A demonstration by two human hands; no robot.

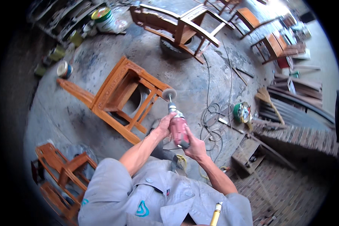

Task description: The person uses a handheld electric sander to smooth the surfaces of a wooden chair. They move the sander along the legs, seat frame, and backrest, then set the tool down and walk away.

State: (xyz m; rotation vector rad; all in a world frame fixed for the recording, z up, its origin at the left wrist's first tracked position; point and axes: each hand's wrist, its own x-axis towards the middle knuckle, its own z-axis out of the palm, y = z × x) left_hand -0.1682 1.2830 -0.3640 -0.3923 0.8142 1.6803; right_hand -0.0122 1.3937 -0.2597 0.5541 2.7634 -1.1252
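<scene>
Both my hands hold a red power drill (pixel 178 130) out in front of me. My left hand (pixel 164 125) is closed round its front part, near the chuck. My right hand (pixel 195 146) grips its rear end. A round grey disc (pixel 169 94) sits on the shaft at the tool's tip. It is at the right corner of a brown wooden chair (pixel 113 90) lying tipped over, with carving along its seat frame. Whether the disc touches the wood I cannot tell.
Another tipped chair (pixel 186 28) rests on a round dark support at the far side. Chair parts (pixel 62 169) lie at lower left. Cables (pixel 211 116) coil on the floor to the right, beside a green tub (pixel 242 113) and a broom (pixel 269 100). Paint buckets (pixel 103 19) stand far left.
</scene>
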